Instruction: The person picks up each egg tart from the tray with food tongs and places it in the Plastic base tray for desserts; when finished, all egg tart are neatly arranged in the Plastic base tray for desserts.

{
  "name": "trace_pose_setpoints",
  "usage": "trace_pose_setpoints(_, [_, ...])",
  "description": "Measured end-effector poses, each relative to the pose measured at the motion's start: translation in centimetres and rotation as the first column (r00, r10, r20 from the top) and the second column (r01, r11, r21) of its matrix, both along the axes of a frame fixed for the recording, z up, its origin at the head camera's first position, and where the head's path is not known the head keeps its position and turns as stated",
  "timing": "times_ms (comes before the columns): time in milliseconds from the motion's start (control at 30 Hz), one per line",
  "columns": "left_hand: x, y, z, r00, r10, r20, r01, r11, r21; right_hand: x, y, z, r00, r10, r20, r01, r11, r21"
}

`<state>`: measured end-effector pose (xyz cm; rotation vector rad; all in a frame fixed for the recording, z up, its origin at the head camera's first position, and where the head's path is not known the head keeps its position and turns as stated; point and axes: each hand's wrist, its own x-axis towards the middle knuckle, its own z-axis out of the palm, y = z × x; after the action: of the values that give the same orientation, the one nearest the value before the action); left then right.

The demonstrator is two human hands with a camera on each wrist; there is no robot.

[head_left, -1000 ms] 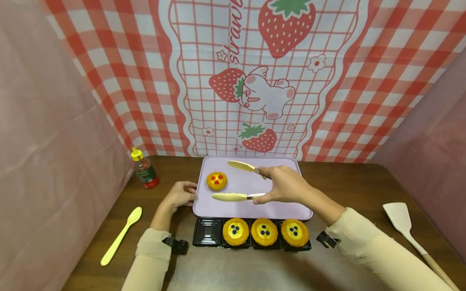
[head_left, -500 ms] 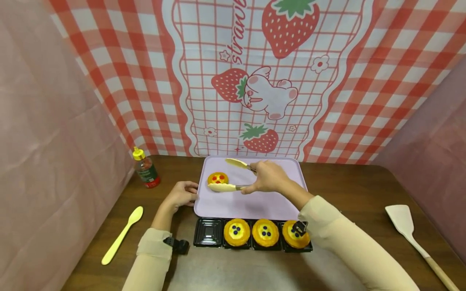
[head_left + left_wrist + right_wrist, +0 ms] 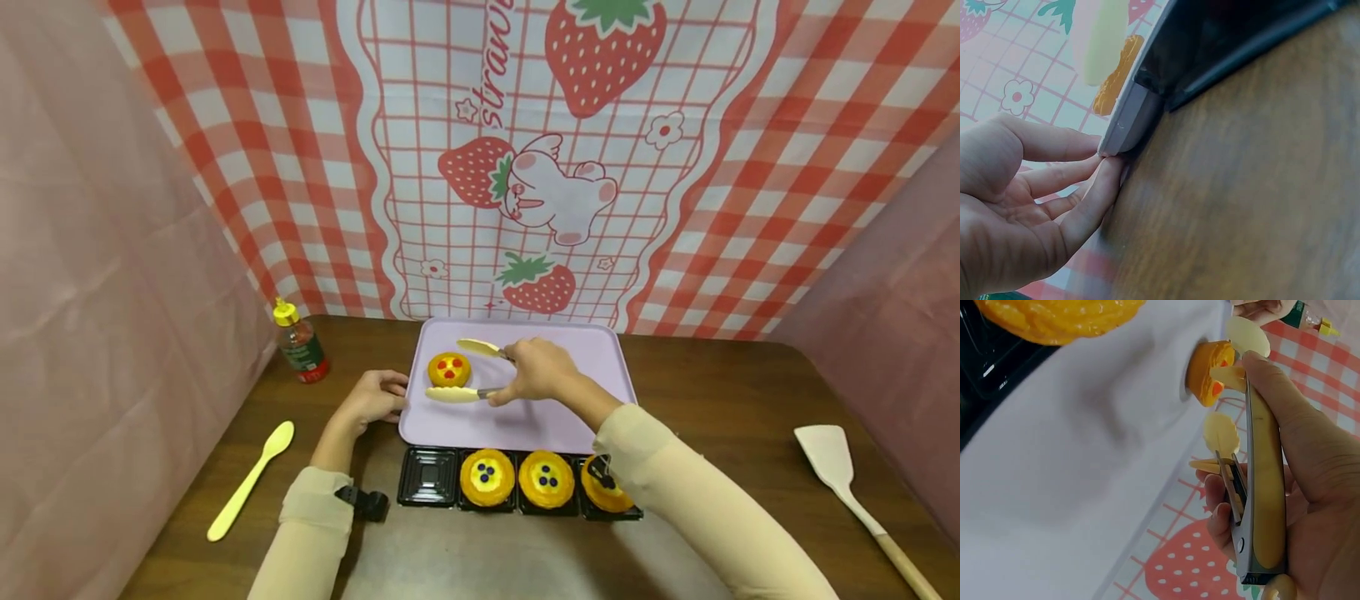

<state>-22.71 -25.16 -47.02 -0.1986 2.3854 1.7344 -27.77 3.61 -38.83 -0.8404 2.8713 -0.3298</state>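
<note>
My right hand point(image 3: 542, 368) grips a pair of tongs point(image 3: 1265, 481) with pale yellow tips and metal arms. The tongs are spread, one tip behind and one in front of an egg tart point(image 3: 449, 370) with red toppings. That tart sits on the left part of a lilac tray point(image 3: 525, 427). My left hand point(image 3: 372, 397) holds the tray's left edge, its fingertips pinching the rim in the left wrist view. Along the tray's front, black plastic boxes point(image 3: 428, 477) stand in a row. Egg tarts point(image 3: 487, 477) with blue dots fill three of them; my right sleeve partly covers the rightmost.
At the left, a sauce bottle point(image 3: 302, 346) with a yellow cap stands behind a yellow spoon point(image 3: 251, 481). A white spatula point(image 3: 832, 467) with a wooden handle lies at the right. A red checked strawberry cloth point(image 3: 570, 192) hangs behind the tray.
My right hand has moved left with the tongs, bringing their tips to either side of the red-topped tart. The left hand has stayed at the tray's edge.
</note>
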Motion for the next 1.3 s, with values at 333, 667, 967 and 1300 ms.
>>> trace_pose_setpoints(333, [-0.1,0.3,-0.2,1.0,0.004,-0.007,-0.004,1.0,0.0,-0.2,0.0,-0.5,1.0,-0.008,0.019,0.008,0.999,-0.034])
trace_pose_setpoints(667, [-0.2,0.4,-0.1,1.0,-0.013,-0.018,0.014,1.0,0.011,-0.4,0.5,-1.1,0.999,-0.016,0.038,0.018,0.999,-0.044])
trace_pose_setpoints(967, [-0.2,0.3,-0.2,1.0,-0.003,-0.017,0.003,1.0,0.001,-0.5,0.7,-1.2,0.999,-0.02,0.048,0.023,0.998,-0.064])
trace_pose_setpoints(1300, [0.0,0.0,-0.2,1.0,0.017,-0.014,-0.017,1.0,-0.016,-0.1,0.7,-0.3,1.0,0.002,0.026,-0.001,0.997,-0.071])
